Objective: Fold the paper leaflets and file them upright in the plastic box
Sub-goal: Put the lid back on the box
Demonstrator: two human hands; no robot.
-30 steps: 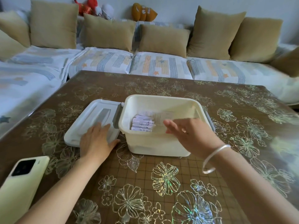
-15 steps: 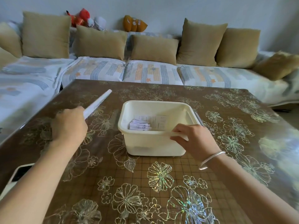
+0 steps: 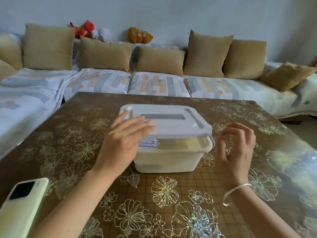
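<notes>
Folded leaflets (image 3: 148, 143) (judged light and limp; pinch top edges) stand inside the plastic box (image 3: 168, 160) on the tabletop (image 3: 85, 117); left hand (image 3: 123, 140) lies flat-fingered on the tilted, stiff lid (image 3: 169, 121), right hand (image 3: 235, 148) hovers loosely curled, empty.

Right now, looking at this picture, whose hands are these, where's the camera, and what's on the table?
No machine: these are a person's two bare hands, filmed by a camera worn on the head, looking forward and down. On the flowered table stands a white plastic box with folded leaflets inside. The left hand lays straight fingers on the lid, which lies over the box, near edge raised. The right hand hovers beside the box, loosely curled, holding nothing. A green phone lies near left.
</notes>
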